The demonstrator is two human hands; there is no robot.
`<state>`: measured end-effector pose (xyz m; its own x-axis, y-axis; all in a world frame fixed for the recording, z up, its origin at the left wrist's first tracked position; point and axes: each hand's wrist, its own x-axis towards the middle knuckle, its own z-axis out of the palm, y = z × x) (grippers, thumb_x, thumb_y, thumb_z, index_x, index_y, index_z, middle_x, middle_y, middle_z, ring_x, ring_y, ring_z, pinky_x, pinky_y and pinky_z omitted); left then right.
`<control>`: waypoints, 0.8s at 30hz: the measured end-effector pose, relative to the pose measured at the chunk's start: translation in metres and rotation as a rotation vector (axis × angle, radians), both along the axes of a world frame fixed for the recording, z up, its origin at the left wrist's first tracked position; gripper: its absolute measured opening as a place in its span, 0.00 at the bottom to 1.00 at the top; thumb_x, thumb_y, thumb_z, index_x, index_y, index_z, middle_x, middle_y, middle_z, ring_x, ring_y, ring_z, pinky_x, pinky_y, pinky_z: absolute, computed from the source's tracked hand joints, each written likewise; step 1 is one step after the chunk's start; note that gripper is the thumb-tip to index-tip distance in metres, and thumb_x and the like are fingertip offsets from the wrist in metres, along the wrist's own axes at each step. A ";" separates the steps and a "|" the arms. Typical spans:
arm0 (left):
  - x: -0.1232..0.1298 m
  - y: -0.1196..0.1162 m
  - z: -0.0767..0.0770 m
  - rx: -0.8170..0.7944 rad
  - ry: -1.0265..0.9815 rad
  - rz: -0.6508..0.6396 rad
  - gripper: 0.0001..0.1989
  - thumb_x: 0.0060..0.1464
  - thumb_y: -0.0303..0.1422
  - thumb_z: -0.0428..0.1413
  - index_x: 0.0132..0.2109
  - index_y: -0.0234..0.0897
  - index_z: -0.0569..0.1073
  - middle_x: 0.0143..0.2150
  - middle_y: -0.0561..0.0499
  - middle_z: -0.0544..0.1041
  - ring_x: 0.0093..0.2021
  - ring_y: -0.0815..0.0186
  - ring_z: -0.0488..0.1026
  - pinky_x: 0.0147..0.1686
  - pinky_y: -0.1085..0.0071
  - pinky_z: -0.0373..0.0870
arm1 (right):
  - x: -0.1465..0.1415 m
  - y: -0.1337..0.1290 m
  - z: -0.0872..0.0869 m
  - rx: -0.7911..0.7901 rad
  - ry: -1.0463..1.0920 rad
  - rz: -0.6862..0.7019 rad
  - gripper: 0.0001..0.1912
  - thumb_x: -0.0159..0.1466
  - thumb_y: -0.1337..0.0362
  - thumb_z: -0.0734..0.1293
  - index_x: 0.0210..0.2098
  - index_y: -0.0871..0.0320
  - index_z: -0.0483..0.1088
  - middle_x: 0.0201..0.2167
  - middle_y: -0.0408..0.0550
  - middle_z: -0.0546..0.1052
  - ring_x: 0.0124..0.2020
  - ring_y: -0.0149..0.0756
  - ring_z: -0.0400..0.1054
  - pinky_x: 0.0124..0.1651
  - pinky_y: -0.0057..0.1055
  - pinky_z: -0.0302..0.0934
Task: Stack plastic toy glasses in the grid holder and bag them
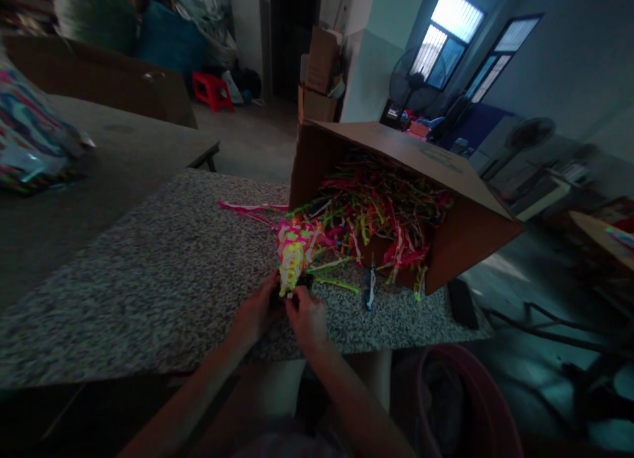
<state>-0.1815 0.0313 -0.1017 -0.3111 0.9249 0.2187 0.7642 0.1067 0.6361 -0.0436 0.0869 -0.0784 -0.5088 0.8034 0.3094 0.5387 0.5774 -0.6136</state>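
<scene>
Near the front of the speckled stone tabletop [163, 273], both my hands meet at the lower end of a bundle of braided cords [293, 253], pink and white above and bright yellow below. My left hand [257, 309] curls in from the left against a small dark object; what its fingers grip is mostly hidden. Thumb and fingers of my right hand [308, 318] pinch at the yellow tip. Just beyond, a cardboard box [468, 240] lies on its side, its mouth toward me, full of tangled colourful cords [376, 193]. Loose cords [337, 284] spill out beside my right hand.
Pink and white cords [252, 208] lie to the left of the box. A dark flat phone-like object [462, 303] rests at the table's right end. Below the edge stands a reddish tub [475, 379]. A shiny patterned bag [34, 127] sits far left; a red stool [212, 91] stands behind.
</scene>
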 end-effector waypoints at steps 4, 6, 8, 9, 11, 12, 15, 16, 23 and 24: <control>0.002 0.001 0.011 -0.163 -0.011 0.065 0.29 0.51 0.36 0.52 0.60 0.35 0.63 0.55 0.42 0.72 0.49 0.55 0.74 0.48 0.65 0.69 | -0.002 0.000 -0.015 0.012 0.184 -0.036 0.03 0.58 0.66 0.68 0.32 0.58 0.72 0.29 0.42 0.77 0.31 0.30 0.72 0.36 0.22 0.62; 0.004 0.002 0.015 -0.217 -0.005 0.087 0.28 0.51 0.36 0.51 0.60 0.35 0.64 0.49 0.43 0.76 0.46 0.55 0.75 0.45 0.66 0.70 | -0.003 -0.001 -0.019 0.043 0.275 -0.073 0.03 0.57 0.66 0.67 0.31 0.58 0.73 0.28 0.42 0.77 0.30 0.30 0.72 0.36 0.23 0.63; 0.004 0.003 0.017 -0.244 -0.005 0.086 0.27 0.51 0.35 0.51 0.59 0.36 0.65 0.47 0.43 0.77 0.45 0.55 0.75 0.44 0.67 0.69 | -0.005 -0.002 -0.022 0.118 0.314 -0.082 0.03 0.56 0.66 0.67 0.30 0.58 0.74 0.27 0.43 0.77 0.30 0.31 0.72 0.36 0.24 0.64; 0.003 0.004 0.016 -0.249 -0.008 0.079 0.26 0.51 0.34 0.50 0.58 0.36 0.66 0.47 0.43 0.77 0.46 0.56 0.75 0.44 0.68 0.69 | -0.005 -0.003 -0.023 0.142 0.327 -0.078 0.03 0.56 0.66 0.67 0.30 0.58 0.74 0.27 0.43 0.77 0.30 0.32 0.72 0.36 0.24 0.64; 0.002 0.005 0.016 -0.248 -0.011 0.069 0.27 0.51 0.35 0.51 0.59 0.37 0.65 0.49 0.44 0.76 0.46 0.57 0.75 0.44 0.69 0.69 | -0.005 -0.005 -0.024 0.120 0.365 -0.092 0.03 0.55 0.66 0.68 0.30 0.57 0.74 0.26 0.42 0.78 0.28 0.31 0.73 0.35 0.23 0.65; 0.002 0.006 0.016 -0.248 -0.010 0.064 0.27 0.51 0.35 0.51 0.59 0.38 0.64 0.50 0.44 0.75 0.47 0.57 0.75 0.44 0.69 0.68 | -0.005 -0.006 -0.024 0.094 0.391 -0.127 0.03 0.55 0.66 0.68 0.29 0.57 0.74 0.26 0.42 0.77 0.27 0.30 0.72 0.34 0.23 0.65; 0.003 0.007 0.019 -0.281 0.005 0.060 0.28 0.51 0.36 0.51 0.60 0.37 0.63 0.50 0.43 0.75 0.46 0.57 0.75 0.45 0.69 0.68 | -0.006 -0.010 -0.016 0.114 0.426 -0.191 0.04 0.56 0.66 0.67 0.28 0.57 0.74 0.24 0.42 0.77 0.26 0.30 0.72 0.33 0.23 0.65; 0.003 0.007 0.021 -0.307 0.013 0.062 0.28 0.51 0.36 0.51 0.60 0.36 0.63 0.50 0.42 0.75 0.46 0.56 0.75 0.44 0.68 0.68 | -0.007 -0.010 -0.008 0.151 0.436 -0.189 0.04 0.56 0.65 0.67 0.27 0.57 0.74 0.24 0.43 0.77 0.26 0.30 0.72 0.33 0.23 0.66; 0.003 0.008 0.020 -0.200 0.036 0.018 0.32 0.49 0.38 0.56 0.61 0.34 0.62 0.51 0.42 0.74 0.48 0.55 0.74 0.47 0.65 0.69 | 0.007 0.000 0.071 -0.046 0.662 -0.158 0.11 0.57 0.58 0.68 0.34 0.59 0.72 0.31 0.45 0.78 0.32 0.31 0.73 0.40 0.27 0.69; 0.003 0.006 0.016 -0.130 0.024 0.007 0.32 0.49 0.39 0.57 0.60 0.34 0.62 0.52 0.41 0.73 0.49 0.54 0.73 0.48 0.64 0.69 | 0.016 0.000 0.071 -0.111 0.655 -0.129 0.10 0.58 0.59 0.68 0.35 0.59 0.72 0.31 0.45 0.78 0.32 0.30 0.73 0.40 0.27 0.69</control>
